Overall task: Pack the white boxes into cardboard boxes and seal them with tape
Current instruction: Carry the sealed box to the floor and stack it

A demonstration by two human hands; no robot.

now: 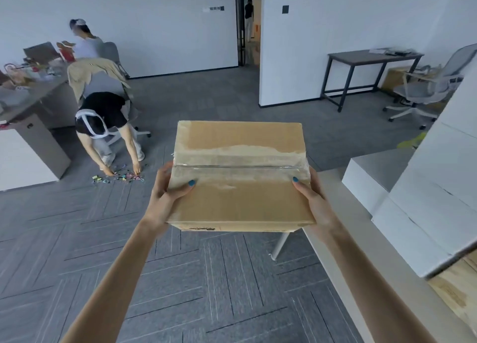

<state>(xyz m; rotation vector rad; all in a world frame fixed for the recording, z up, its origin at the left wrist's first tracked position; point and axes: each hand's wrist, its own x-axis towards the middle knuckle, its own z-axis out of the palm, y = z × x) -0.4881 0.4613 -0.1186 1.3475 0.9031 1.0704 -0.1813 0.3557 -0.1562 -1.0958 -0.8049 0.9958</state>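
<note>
A closed cardboard box (240, 198) is held in the air above the carpet, its top seam covered by a strip of clear tape (240, 162). My left hand (167, 195) grips its left side with the thumb on top. On the opposite side my right hand (313, 200) grips it the same way. A stack of white boxes (423, 208) stands on the table (361, 273) at the right. Their contents are hidden.
Ahead on the left a person (103, 125) bends over small coloured items (118, 176) scattered on the floor beside a desk (28, 146). Another person sits behind at a cluttered desk. A dark table (371, 58) and an office chair (423, 89) stand at the back right.
</note>
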